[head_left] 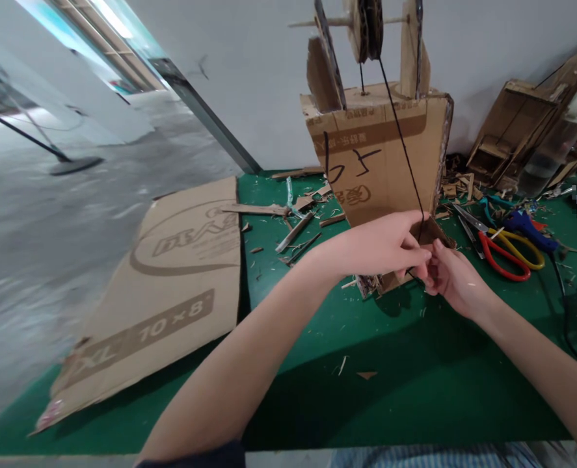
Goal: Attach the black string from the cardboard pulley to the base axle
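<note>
A cardboard model (386,156), marked with black pen, stands upright on the green table. Over its top, a cardboard pulley wheel (365,29) sits on a wooden stick between two uprights. Black string (399,130) runs from the wheel down the front to my hands. My left hand (390,247) is bent over the string, fingers closed by the small cardboard box (437,233) at the model's base. My right hand (456,279) meets it there, thumb and fingers pinched at the string's lower end. The fingers partly cover the string and the box.
A large flat cardboard sheet (171,286) lies at the left. Red-and-yellow scissors (505,250), a blue glue gun (529,231) with a cord and a clear bottle (556,143) are at the right. Cardboard scraps (295,231) litter the table (347,403). Another cardboard model (517,123) leans behind.
</note>
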A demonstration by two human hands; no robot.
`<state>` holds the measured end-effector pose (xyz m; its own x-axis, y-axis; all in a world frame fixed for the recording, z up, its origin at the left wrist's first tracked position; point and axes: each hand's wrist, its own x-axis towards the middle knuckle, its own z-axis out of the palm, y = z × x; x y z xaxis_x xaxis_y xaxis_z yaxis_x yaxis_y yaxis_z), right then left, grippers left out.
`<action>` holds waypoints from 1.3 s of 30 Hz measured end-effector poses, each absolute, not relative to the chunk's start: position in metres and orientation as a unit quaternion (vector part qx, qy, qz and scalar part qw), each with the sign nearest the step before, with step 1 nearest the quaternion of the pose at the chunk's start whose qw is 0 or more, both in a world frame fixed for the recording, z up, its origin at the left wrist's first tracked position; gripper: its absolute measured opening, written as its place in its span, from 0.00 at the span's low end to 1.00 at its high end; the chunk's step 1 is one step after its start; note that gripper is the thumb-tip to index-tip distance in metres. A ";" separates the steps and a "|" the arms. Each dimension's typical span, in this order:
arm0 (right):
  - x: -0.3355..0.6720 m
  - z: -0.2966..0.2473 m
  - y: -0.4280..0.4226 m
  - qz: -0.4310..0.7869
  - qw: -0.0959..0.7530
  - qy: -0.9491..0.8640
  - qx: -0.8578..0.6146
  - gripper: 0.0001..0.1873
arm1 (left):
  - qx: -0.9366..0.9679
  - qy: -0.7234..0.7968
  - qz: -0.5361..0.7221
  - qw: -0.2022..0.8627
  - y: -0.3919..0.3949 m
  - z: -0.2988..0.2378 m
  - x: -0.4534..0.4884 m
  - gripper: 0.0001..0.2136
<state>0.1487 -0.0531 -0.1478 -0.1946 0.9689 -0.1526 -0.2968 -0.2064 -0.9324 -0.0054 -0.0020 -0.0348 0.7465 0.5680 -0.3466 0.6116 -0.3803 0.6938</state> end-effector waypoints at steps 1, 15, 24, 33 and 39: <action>0.149 -0.146 -0.053 0.669 0.492 -0.380 -0.407 0.23 | 0.828 0.351 -0.034 0.435 -0.002 -0.038 -0.004 0.37; 0.146 -0.150 -0.047 0.559 0.455 -0.513 -0.466 0.12 | 0.903 0.354 -0.084 0.229 0.016 -0.049 -0.020 0.16; 0.145 -0.152 -0.048 0.461 0.425 -0.610 -0.485 0.10 | 0.937 0.254 -0.018 0.237 0.031 -0.075 -0.007 0.05; 0.149 -0.144 -0.050 0.488 0.471 -0.575 -0.458 0.12 | 0.946 0.235 0.031 0.223 0.033 -0.087 -0.007 0.08; 0.149 -0.144 -0.053 0.436 0.431 -0.621 -0.489 0.13 | 0.949 0.228 0.033 0.218 0.030 -0.086 -0.006 0.04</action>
